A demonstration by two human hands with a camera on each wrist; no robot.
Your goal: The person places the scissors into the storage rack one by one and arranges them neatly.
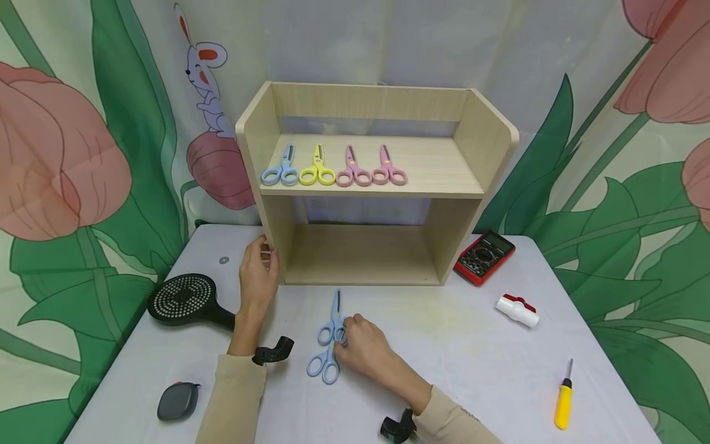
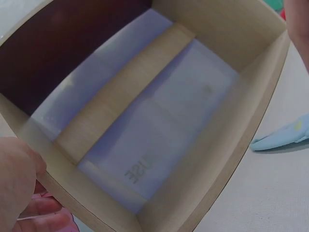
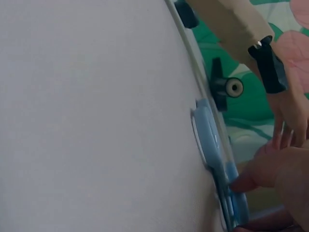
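My left hand [image 1: 259, 271] is at the left side panel of a two-level wooden shelf [image 1: 360, 192], its fingers right by the panel's outer face and front edge. In the left wrist view, part of that hand [image 2: 21, 181] overlaps the panel's front edge. On the white table before the shelf, two light-blue scissors lie nearly in line. The far pair [image 1: 336, 311] points at the shelf; the near pair [image 1: 324, 365] has its loops toward me. My right hand [image 1: 366, 348] pinches blue scissors [image 3: 207, 137] where the two pairs meet, its fingers hiding part of them.
Blue scissors [image 1: 286, 165], yellow scissors [image 1: 318, 166] and two pink scissors [image 1: 353, 168] stand in a row on the upper level. A shower head [image 1: 185, 300] and tape measure [image 1: 178, 401] lie left. Rightward are a multimeter [image 1: 484, 258], white valve [image 1: 517, 310] and yellow screwdriver [image 1: 563, 398].
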